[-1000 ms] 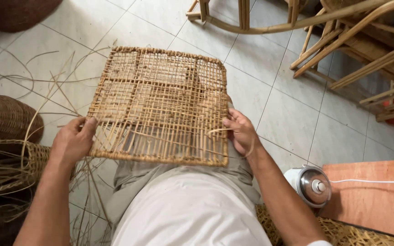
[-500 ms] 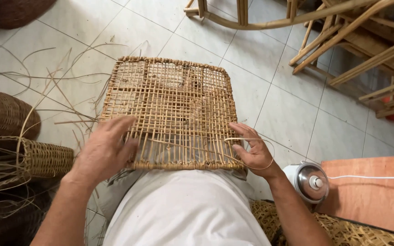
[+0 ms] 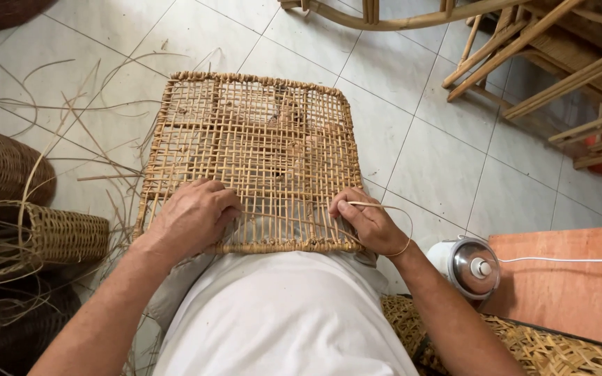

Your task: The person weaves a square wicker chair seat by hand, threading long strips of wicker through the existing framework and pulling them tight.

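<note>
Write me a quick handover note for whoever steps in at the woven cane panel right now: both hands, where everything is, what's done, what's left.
Left hand: flat on the near left part of the woven panel, pressing it down.
Right hand: at the near right edge, pinching a thin cane strand that loops around by the wrist.
Panel: rests on the lap, far edge out over the tiled floor.
Done: most of the grid is woven, border wrapped all round.
Left: open gaps in the weave near the hands; the strand is not yet pulled tight.
Nearby: loose cane strips and baskets on the left.
</note>
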